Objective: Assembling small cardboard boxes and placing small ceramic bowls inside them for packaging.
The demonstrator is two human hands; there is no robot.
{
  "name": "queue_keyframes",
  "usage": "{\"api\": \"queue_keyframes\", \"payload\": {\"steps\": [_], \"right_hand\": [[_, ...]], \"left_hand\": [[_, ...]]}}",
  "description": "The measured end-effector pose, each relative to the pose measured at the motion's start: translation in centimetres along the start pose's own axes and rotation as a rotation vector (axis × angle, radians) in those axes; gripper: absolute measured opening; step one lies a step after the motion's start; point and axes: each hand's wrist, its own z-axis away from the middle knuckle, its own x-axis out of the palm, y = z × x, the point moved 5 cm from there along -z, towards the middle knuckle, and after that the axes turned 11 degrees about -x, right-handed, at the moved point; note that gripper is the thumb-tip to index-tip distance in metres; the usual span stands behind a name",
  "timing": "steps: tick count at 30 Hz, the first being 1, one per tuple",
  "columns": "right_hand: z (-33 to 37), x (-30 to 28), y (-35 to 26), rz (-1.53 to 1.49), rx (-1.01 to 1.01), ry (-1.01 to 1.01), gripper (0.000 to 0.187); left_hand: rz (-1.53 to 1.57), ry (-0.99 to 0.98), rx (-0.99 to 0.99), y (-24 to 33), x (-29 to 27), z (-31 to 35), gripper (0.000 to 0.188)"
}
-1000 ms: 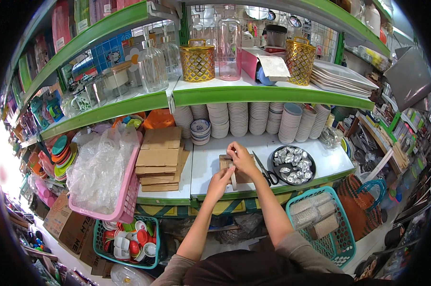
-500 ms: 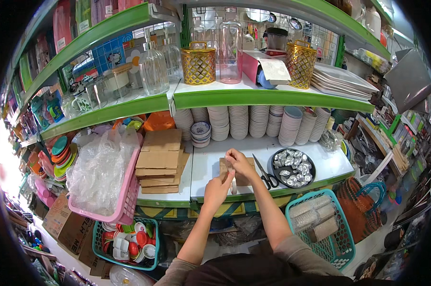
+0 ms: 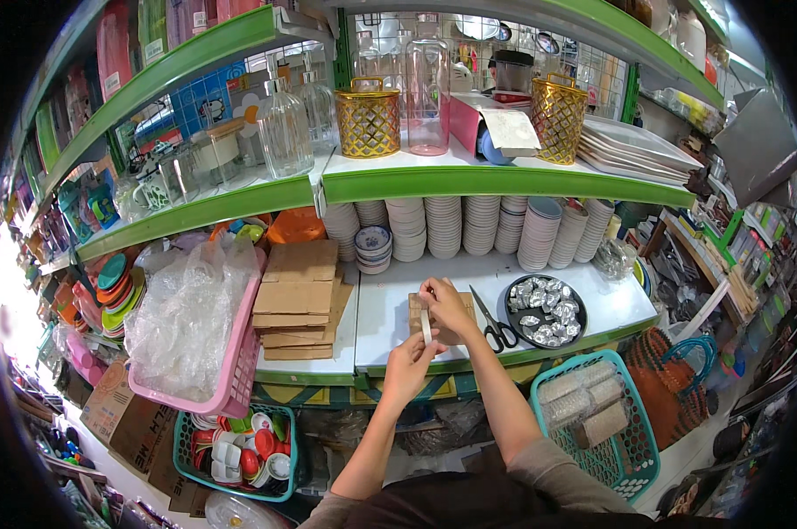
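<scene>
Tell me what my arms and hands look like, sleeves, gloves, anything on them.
Your left hand and right hand are bare, with no gloves or watch visible. Your forearms are bare too, below grey-brown sleeves. Dark cloth shows between them.

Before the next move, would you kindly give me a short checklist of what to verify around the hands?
1. Pale band held: ok, the left hand has its lower end.
2. Right hand pinching the band's upper end: cannot tell; its fingers are there, but the contact is hidden.
3. Cardboard piece beneath the hands: ok, it lies on the white shelf.
4. Scissors free: ok, they lie right of the cardboard, with neither hand on them.
5. Foil-wrapped pieces contained: ok, they sit inside the round black tray.
6. Band's free end clear: cannot tell, the fingers cover too much.
</scene>
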Motion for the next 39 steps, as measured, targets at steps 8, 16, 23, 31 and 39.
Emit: {"api": "queue_keyframes", "payload": {"steps": [8, 16, 23, 31, 39], "right_hand": [[-0.2, 0.5, -0.1, 0.099, -0.056, -0.038, 0.008], [-0.1, 0.7, -0.2, 0.17, -0.084, -0.045, 0.008], [0.1, 0.6, -1.0, 0.211, -0.066, -0.053, 0.008], [0.1, 0.8, -1.5, 0.316, -0.057, -0.092, 0.007], [0.3, 0.7, -1.4, 0.411, -0.074, -0.038, 0.012]], "left_hand": [[0.116, 0.012, -0.017, 0.7, -0.7, 0.6, 0.031], [0.098, 0.047, -0.022, 0.4, -0.6, 0.7, 0.033], [0.127, 0.089, -0.006, 0.6, -0.7, 0.8, 0.034], [0.146, 0.109, -0.009, 0.2, -0.8, 0.6, 0.036], [0.193, 0.086, -0.027, -0.2, -1.2, 0.5, 0.037]]}}
